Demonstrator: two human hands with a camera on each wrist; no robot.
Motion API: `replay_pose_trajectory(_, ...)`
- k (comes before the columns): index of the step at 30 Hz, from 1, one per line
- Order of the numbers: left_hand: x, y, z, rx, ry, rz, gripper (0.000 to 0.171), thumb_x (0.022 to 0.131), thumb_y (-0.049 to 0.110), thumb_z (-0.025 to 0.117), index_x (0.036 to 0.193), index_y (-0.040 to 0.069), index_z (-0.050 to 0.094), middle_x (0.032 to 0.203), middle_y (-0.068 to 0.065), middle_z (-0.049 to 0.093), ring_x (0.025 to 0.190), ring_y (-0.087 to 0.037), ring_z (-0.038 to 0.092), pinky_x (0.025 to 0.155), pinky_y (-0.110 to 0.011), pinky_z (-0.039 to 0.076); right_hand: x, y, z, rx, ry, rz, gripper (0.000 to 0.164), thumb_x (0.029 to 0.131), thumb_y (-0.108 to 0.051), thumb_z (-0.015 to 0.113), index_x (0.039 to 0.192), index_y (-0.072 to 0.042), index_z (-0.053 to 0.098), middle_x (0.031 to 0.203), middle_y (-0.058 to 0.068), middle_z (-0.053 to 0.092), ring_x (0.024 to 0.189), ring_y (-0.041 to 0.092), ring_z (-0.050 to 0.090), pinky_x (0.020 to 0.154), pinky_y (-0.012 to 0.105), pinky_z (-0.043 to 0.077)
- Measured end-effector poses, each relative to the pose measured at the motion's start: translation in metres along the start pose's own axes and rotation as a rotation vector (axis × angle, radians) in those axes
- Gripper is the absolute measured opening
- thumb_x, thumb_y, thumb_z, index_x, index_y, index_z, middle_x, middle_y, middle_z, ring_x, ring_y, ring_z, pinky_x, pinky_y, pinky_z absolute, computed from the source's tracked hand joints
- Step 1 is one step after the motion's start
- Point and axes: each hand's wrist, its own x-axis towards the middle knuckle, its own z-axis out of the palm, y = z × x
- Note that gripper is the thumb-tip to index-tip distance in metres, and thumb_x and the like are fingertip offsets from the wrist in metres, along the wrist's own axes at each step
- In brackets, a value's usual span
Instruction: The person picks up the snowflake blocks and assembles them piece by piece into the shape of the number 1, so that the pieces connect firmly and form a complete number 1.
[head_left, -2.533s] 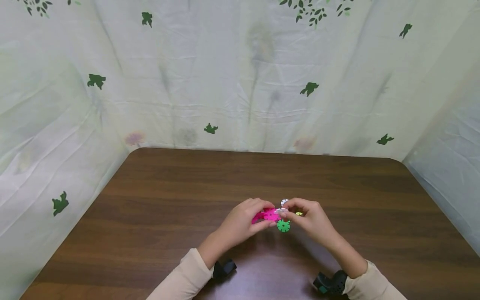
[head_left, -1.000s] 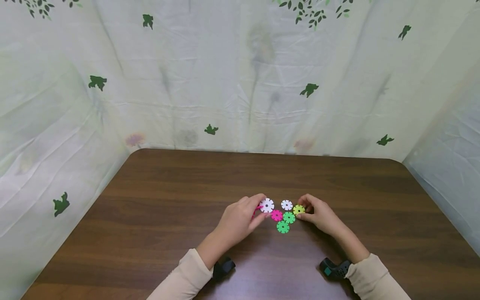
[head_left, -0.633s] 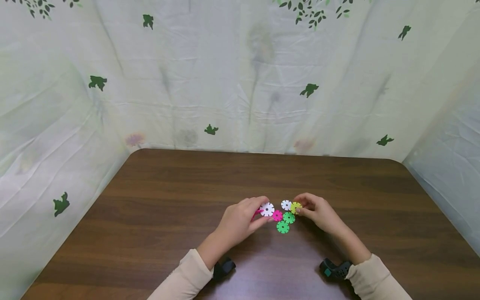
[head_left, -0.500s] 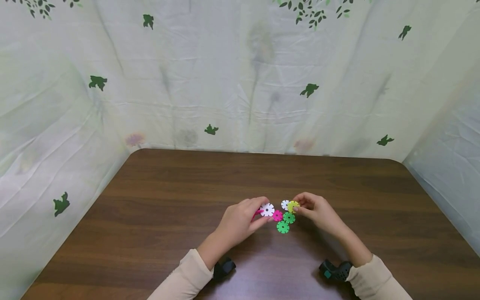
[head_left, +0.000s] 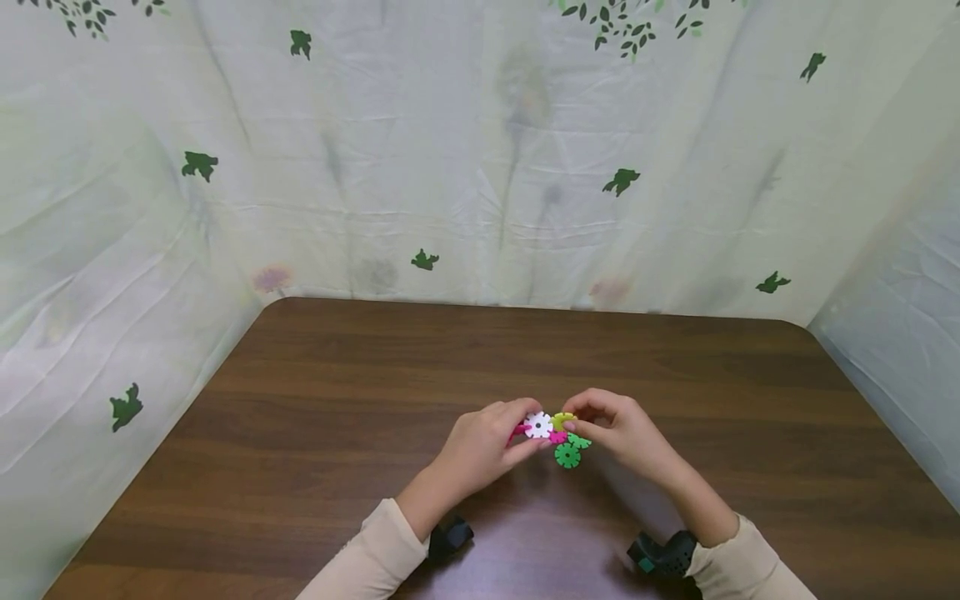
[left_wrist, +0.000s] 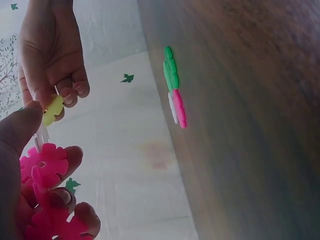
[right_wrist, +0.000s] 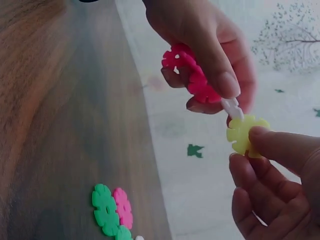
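Note:
My left hand (head_left: pixel 480 442) grips a chain of pink notched snowflake discs (left_wrist: pixel 50 162). A white disc (head_left: pixel 537 425) is joined at the chain's end, under my left thumb in the wrist views. With thumb and fingers my right hand (head_left: pixel 633 437) pinches a yellow snowflake disc (right_wrist: pixel 246 135). The yellow disc's edge meets the white disc edge-on in the right wrist view; how deep their slots sit together I cannot tell. Both hands are above the table.
Loose discs lie on the brown wooden table (head_left: pixel 375 375) below the hands: two green discs (head_left: pixel 567 455), a pink disc (right_wrist: pixel 123 207) and a white disc (left_wrist: pixel 173 107), mostly hidden in the head view. Behind the table hangs a printed curtain (head_left: pixel 450 150).
After leaving the white disc on the chain, my right hand took the yellow disc from the right of the loose discs and carried it left to the white disc. My left hand barely moved.

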Motion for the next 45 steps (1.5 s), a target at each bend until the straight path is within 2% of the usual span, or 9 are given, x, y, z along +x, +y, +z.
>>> replay_pose_trajectory(10,-0.001,0.002,0.001,0.003,-0.028,0.044,0.034,0.078,0.037,0.068,0.1,0.013,0.059,0.086,0.005,0.063,0.072,-0.007,0.057,0.052,-0.022,0.044,0.001,0.002,0.011,-0.076,0.087,-0.309,0.02,0.07,0.008,0.07,0.086,-0.004,0.066,0.08,0.003,0.062,0.07,0.012,0.057,0.061,0.024,0.048)
replay_pose_trajectory(14,-0.001,0.0,0.0,0.011,-0.081,0.039,0.035,0.08,0.038,0.065,0.103,0.013,0.058,0.088,0.006,0.062,0.072,-0.009,0.057,0.057,-0.023,0.044,0.0,0.002,0.012,-0.08,0.112,-0.275,0.017,0.072,0.003,0.07,0.087,-0.005,0.068,0.081,-0.001,0.062,0.07,0.011,0.057,0.06,0.024,0.047)
replay_pose_trajectory(17,0.001,0.0,-0.003,0.044,-0.167,0.003,0.035,0.083,0.039,0.061,0.107,0.015,0.056,0.09,0.007,0.061,0.072,-0.011,0.056,0.064,-0.026,0.043,0.0,0.002,0.014,-0.075,0.12,-0.226,0.016,0.072,-0.001,0.071,0.087,-0.006,0.068,0.081,-0.002,0.062,0.069,0.011,0.057,0.057,0.027,0.047)
replay_pose_trajectory(22,0.003,0.004,-0.005,0.07,-0.249,-0.04,0.034,0.087,0.036,0.057,0.113,0.014,0.054,0.095,0.005,0.061,0.077,-0.013,0.056,0.069,-0.028,0.043,0.0,0.002,0.017,-0.04,0.117,-0.083,0.012,0.075,-0.007,0.071,0.086,-0.007,0.068,0.079,-0.002,0.062,0.066,0.011,0.057,0.056,0.027,0.048)
replay_pose_trajectory(25,0.002,0.007,-0.002,0.056,-0.194,-0.023,0.039,0.086,0.037,0.058,0.116,0.012,0.052,0.097,0.003,0.06,0.079,-0.013,0.056,0.065,-0.027,0.044,-0.001,0.001,0.018,0.03,0.116,0.02,0.012,0.076,-0.006,0.07,0.087,-0.003,0.067,0.077,0.001,0.063,0.063,0.012,0.057,0.055,0.028,0.048)
replay_pose_trajectory(29,0.0,0.008,0.003,0.094,-0.046,0.034,0.048,0.079,0.043,0.065,0.116,0.016,0.053,0.087,0.005,0.056,0.066,-0.01,0.054,0.054,-0.024,0.042,-0.001,-0.001,0.021,0.146,0.103,0.108,0.014,0.076,-0.001,0.068,0.089,0.003,0.064,0.076,0.01,0.064,0.062,0.013,0.059,0.054,0.032,0.049)
replay_pose_trajectory(35,0.0,0.005,0.005,0.139,0.133,0.075,0.04,0.074,0.038,0.071,0.106,0.017,0.061,0.073,0.006,0.051,0.052,-0.007,0.048,0.042,-0.02,0.035,-0.001,-0.001,0.018,0.178,0.079,0.111,0.02,0.077,-0.001,0.068,0.095,0.005,0.061,0.081,0.011,0.063,0.068,0.014,0.06,0.059,0.029,0.05)
replay_pose_trajectory(39,0.002,-0.001,-0.001,0.102,0.135,0.036,0.039,0.074,0.035,0.072,0.106,0.015,0.06,0.078,0.006,0.056,0.059,-0.007,0.051,0.045,-0.02,0.04,-0.001,0.014,0.004,0.153,0.025,0.096,0.027,0.079,-0.006,0.068,0.102,0.005,0.059,0.085,0.01,0.06,0.074,0.018,0.058,0.061,0.029,0.05)
replay_pose_trajectory(45,0.002,-0.007,-0.007,0.076,0.108,-0.031,0.039,0.078,0.029,0.069,0.109,0.008,0.058,0.092,0.001,0.063,0.074,-0.011,0.057,0.052,-0.024,0.047,-0.005,0.049,-0.014,0.079,-0.095,0.156,0.034,0.078,-0.01,0.069,0.108,0.003,0.059,0.09,0.014,0.059,0.077,0.018,0.056,0.064,0.027,0.048)
